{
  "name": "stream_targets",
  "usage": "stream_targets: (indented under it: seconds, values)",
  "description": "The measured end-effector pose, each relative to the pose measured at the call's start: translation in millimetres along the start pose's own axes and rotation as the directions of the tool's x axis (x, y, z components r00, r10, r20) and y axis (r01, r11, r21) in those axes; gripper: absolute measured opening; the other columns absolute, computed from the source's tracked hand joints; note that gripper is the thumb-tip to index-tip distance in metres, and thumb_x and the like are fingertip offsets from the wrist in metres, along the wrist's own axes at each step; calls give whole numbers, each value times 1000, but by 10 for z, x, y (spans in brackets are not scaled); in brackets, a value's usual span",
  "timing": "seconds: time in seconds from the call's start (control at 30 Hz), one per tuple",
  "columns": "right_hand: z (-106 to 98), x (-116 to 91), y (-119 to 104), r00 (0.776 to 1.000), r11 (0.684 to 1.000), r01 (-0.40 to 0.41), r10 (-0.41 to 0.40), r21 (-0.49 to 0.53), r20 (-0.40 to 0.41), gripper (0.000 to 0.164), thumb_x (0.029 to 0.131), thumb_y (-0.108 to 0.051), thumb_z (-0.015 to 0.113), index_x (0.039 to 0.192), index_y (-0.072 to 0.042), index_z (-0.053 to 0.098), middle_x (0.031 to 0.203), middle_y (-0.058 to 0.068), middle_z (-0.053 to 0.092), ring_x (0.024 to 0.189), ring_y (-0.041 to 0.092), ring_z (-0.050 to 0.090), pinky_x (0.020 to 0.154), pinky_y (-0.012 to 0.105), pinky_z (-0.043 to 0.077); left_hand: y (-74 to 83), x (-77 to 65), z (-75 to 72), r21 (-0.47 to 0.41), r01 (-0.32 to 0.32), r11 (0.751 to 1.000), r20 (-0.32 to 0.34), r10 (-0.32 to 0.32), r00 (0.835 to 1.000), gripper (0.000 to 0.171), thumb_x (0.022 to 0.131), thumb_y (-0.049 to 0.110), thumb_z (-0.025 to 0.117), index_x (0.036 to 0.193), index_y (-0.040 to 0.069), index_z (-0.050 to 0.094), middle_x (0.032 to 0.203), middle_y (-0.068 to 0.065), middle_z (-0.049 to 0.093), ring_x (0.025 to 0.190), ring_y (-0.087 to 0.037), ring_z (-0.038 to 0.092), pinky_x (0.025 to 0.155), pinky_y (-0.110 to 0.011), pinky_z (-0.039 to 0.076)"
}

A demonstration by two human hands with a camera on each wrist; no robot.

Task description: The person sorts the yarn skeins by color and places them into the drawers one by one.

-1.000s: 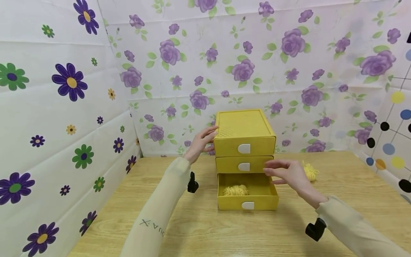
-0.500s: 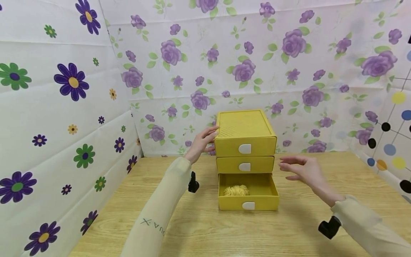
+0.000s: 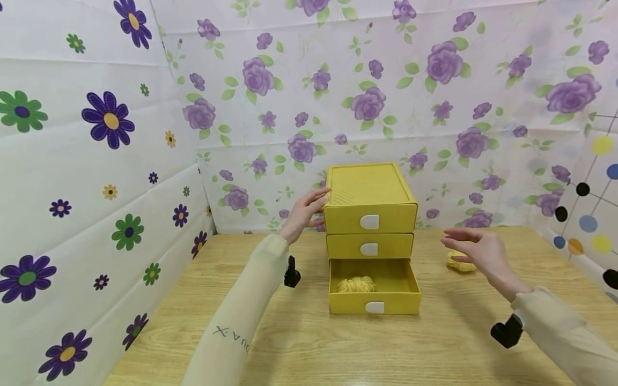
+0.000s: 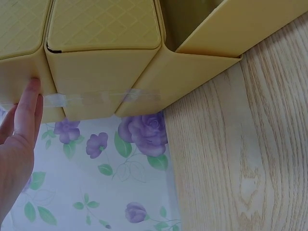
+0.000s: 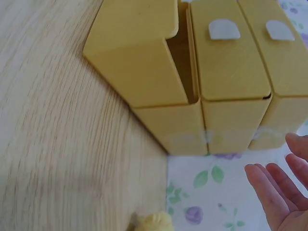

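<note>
A yellow three-drawer box (image 3: 369,185) stands on the table, its bottom drawer (image 3: 396,303) pulled out. Inside that drawer lies a bundle of pale yellow yarn (image 3: 356,284). My left hand (image 3: 303,214) touches the upper left side of the box with extended fingers; the left wrist view shows a fingertip against the side wall (image 4: 29,79). To the right of the box my right hand (image 3: 478,253) hovers with parted, lightly bent fingers and holds nothing. A second yellow yarn bundle (image 3: 461,262) lies on the table behind it, partly hidden by the fingers.
The wooden table (image 3: 289,348) reaches back to a wall covering with purple roses (image 3: 299,150). A sheet with purple and green flowers (image 3: 101,177) hangs along the left, and a dotted one (image 3: 598,214) on the right. Both upper drawers, with white tabs, are closed.
My right hand has moved right, away from the drawers, to the yarn bundle on the table. The left hand stays against the box.
</note>
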State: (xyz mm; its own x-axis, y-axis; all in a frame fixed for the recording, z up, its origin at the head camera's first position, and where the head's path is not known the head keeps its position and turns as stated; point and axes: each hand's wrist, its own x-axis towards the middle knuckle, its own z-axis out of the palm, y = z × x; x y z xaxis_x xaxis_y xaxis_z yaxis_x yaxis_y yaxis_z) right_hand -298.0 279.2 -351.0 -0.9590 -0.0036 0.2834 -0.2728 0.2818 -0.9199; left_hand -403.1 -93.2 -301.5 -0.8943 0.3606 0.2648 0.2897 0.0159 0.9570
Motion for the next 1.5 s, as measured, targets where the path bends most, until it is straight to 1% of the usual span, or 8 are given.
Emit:
stream_targets:
  seconds: [0.27, 0.5, 0.7, 0.83, 1.0, 1.13, 1.37, 1.5]
  values:
    - [-141, 20, 158, 998, 991, -29, 21, -131, -66, 53, 85, -28, 65, 123, 7, 51, 108, 14, 60, 79, 2, 60, 67, 30, 51, -4, 9, 0, 10, 1, 1000, 4, -1, 1000, 40, 93, 34, 52, 131, 22, 50, 124, -6, 45, 102, -29, 46, 80, -43, 46]
    - [-251, 36, 316, 993, 982, -58, 39, -180, -107, 55, 84, -31, 66, 124, 4, 51, 109, 12, 59, 82, 5, 60, 70, 31, 50, -4, 1, -1, 17, -1, 1000, 5, 0, 1000, 40, 93, 34, 52, 131, 22, 49, 124, -5, 45, 102, -29, 46, 79, -41, 47]
    - [-318, 55, 430, 987, 937, -90, 39, -337, -157, 61, 82, -42, 65, 124, 1, 54, 114, 22, 55, 77, 3, 58, 62, 23, 50, 10, -1, 5, -1, 1, 1000, -2, -1, 1000, 38, 93, 32, 52, 130, 22, 50, 123, -6, 46, 102, -29, 46, 83, -48, 43]
    - [-344, 58, 521, 982, 918, -106, 37, -381, -183, 61, 82, -42, 64, 122, 4, 54, 112, 24, 56, 80, 16, 60, 60, 22, 50, 15, 3, 12, 1, 4, 1000, -1, -4, 1000, 38, 93, 32, 52, 130, 22, 50, 123, -5, 46, 102, -29, 46, 82, -46, 44]
    - [-358, 62, 631, 980, 903, -116, 36, -413, -197, 65, 82, -45, 63, 121, 5, 54, 113, 26, 54, 98, 39, 51, 70, 38, 47, 10, 3, 12, 5, 5, 1000, 2, -5, 1000, 38, 94, 31, 51, 131, 22, 49, 124, -4, 46, 102, -28, 47, 80, -43, 46]
    - [-347, 79, 687, 982, 897, -116, 39, -427, -184, 66, 82, -43, 64, 122, 8, 51, 118, 31, 48, 103, 47, 45, 75, 51, 42, 8, 2, 9, 4, 0, 1000, 0, 0, 1000, 38, 93, 32, 52, 131, 22, 50, 124, -5, 46, 102, -29, 46, 80, -44, 46]
    - [-324, 139, 816, 985, 869, -159, 105, -469, -139, 67, 80, -35, 69, 125, 10, 46, 124, 36, 38, 104, 50, 42, 76, 51, 42, 15, -2, 7, 3, 4, 1000, -1, -4, 1000, 38, 94, 31, 51, 131, 21, 49, 124, -5, 46, 102, -28, 46, 80, -44, 46]
    - [-315, 159, 862, 985, 880, -165, 126, -446, -116, 69, 79, -30, 70, 127, 11, 42, 126, 38, 34, 106, 51, 39, 82, 56, 38, 48, -22, 10, -11, 6, 1000, 6, -6, 1000, 40, 94, 29, 51, 133, 18, 47, 124, -7, 45, 102, -29, 45, 83, -49, 43]
